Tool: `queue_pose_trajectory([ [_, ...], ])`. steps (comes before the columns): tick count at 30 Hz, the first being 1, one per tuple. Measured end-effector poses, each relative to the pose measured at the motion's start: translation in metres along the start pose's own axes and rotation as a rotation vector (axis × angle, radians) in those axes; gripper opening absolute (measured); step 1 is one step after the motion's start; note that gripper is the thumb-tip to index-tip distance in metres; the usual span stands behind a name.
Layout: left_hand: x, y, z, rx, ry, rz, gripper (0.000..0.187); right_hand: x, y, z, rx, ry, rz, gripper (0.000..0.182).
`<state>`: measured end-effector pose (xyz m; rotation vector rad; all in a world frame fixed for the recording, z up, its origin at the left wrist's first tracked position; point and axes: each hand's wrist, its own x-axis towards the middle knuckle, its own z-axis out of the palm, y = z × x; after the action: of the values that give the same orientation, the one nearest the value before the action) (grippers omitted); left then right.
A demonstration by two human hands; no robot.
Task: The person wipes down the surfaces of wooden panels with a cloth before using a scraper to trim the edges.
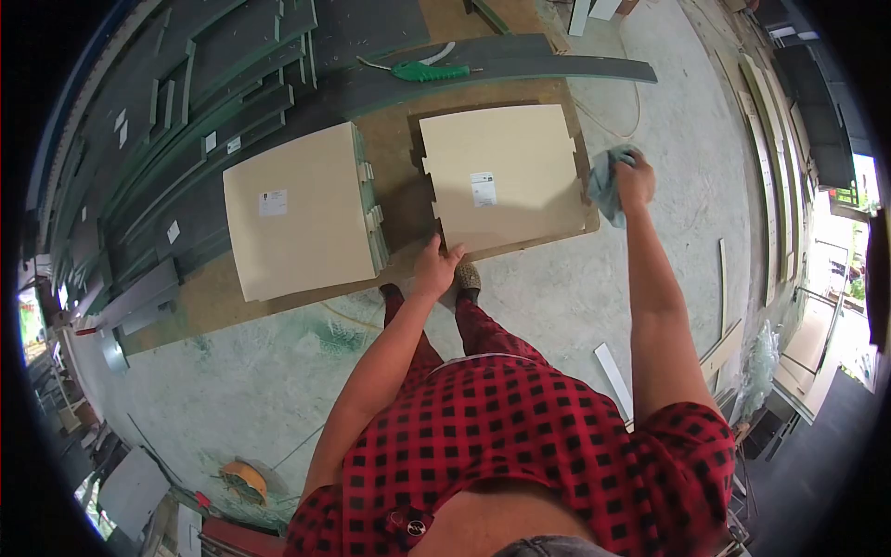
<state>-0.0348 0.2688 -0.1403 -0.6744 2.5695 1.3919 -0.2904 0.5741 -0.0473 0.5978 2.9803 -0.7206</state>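
My right hand (637, 181) grips a bunched grey-blue cloth (608, 190), out past the right edge of the table. At the near left corner of a beige panel (515, 200) my left hand (436, 267) touches the edge, thumb and fingers apart. That panel has notched sides and a white label (483, 188), and lies on the brown tabletop (399, 204). To its left stands a stack of similar beige panels (306, 232) with greenish edges and a label on top.
A green tool (429, 71) with a pale hose lies on a long dark board (557, 67) behind the panels. Dark green-edged frames (213, 84) cover the left side. Long strips (770, 176) lie at the right, and an orange reel (243, 483) is on the floor.
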Motion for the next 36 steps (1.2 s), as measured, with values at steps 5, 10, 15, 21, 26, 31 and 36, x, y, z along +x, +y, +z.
queue_pose_trajectory([
  [5, 0.0, 0.014, -0.017, -0.103, -0.173, -0.096, 0.072, -0.074, -0.038, 0.003, 0.306, 0.016, -0.414, 0.042],
  [10, 0.01, -0.045, 0.007, -0.263, -0.189, 0.173, 0.058, -0.186, -0.097, 0.064, 0.125, -0.236, -1.002, 0.052],
  [15, 0.002, -0.01, -0.017, -0.088, -0.321, 0.203, 0.059, -0.197, -0.094, 0.071, 0.031, -0.279, -1.13, 0.057],
  [21, -0.004, 0.014, -0.02, -0.461, -0.222, -0.237, 0.08, -0.085, 0.014, 0.036, -0.135, -0.143, -0.522, 0.054],
  [26, 0.012, 0.022, -0.029, -0.082, 0.081, 0.027, 0.08, -0.019, 0.081, -0.029, 0.345, -0.143, 0.003, 0.061],
  [31, 0.044, 0.026, -0.034, -0.314, -0.035, -0.058, 0.057, -0.031, 0.062, -0.032, 0.602, -0.712, -0.03, 0.077],
  [36, 0.042, 0.047, -0.042, -0.395, -0.118, -0.132, 0.03, -0.045, 0.03, 0.0, 0.593, -1.133, 0.006, 0.075],
])
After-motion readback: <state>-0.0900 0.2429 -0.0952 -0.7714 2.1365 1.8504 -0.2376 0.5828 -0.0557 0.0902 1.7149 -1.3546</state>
